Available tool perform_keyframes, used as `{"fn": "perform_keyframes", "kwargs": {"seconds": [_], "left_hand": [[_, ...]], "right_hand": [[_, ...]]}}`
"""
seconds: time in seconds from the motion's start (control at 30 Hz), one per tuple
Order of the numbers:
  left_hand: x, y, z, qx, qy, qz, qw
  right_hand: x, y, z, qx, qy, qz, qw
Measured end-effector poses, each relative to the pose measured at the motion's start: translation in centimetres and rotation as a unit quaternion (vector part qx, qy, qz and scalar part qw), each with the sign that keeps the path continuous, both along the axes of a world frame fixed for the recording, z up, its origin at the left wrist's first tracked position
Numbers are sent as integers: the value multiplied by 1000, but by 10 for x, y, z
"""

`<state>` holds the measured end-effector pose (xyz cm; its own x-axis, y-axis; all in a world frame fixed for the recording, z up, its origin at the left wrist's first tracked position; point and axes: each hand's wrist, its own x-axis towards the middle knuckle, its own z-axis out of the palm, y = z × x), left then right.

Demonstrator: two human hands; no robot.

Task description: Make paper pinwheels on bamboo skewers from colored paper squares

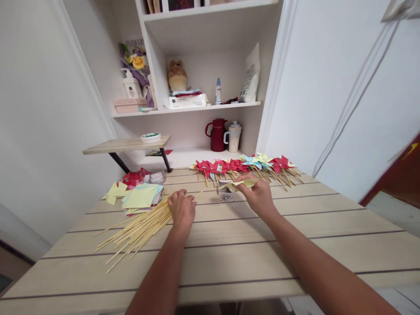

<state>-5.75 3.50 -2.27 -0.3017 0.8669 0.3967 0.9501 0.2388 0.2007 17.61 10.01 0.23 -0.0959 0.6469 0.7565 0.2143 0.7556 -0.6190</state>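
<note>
Yellow paper piece (236, 184) is sitting pinched in R hand (259, 195), above bench (249, 245) middle, w/ small clear box (226, 195) just under it. L hand (181, 209) is resting closed on bamboo sticks (139, 232), fingers curled on one stick, twd left edge. Paper stack (141, 197) is lying beyond sticks; finished pinwheels (244, 166) are lining the far edge.

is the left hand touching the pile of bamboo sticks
Touching. The head view shows the left hand resting on the upper end of the bamboo sticks, with one stick poking out past the fingers and no gap visible.
</note>
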Motion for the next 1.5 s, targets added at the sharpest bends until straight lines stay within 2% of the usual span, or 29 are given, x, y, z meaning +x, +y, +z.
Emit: {"fn": "perform_keyframes", "kwargs": {"seconds": [0.37, 0.63, 0.97, 1.1, 1.2, 1.3, 1.33, 1.4, 1.5], "left_hand": [[1, 1, -2, -7, 11, 3, 1000], [4, -3, 4, -12, 53, 20, 998], [17, -24, 19, -21, 120, 30, 992], [20, -47, 28, 32, 115, 18, 993], [-10, -78, 38, 47, 52, 3, 998], [-75, -112, 48, -6, 13, 37, 999], [-100, -122, 50, -11, 12, 73, 997], [-145, -137, 49, -33, 67, 136, 988], [-191, -146, 40, -69, 142, 116, 981]], "right_hand": [[-2, -2, 1, -2, -12, 18, 1000], [0, -1, 0, -16, -27, 30, 999], [1, 0, -2, -36, -22, 11, 999], [4, 4, -4, -45, -16, 15, 999], [4, 6, -5, -54, -8, 11, 998], [3, 6, -5, -59, -2, 2, 998], [2, 6, -4, -59, 1, 1, 998], [0, 5, -3, -58, 2, 4, 998], [-1, 6, -4, -63, -6, 12, 998]]}}
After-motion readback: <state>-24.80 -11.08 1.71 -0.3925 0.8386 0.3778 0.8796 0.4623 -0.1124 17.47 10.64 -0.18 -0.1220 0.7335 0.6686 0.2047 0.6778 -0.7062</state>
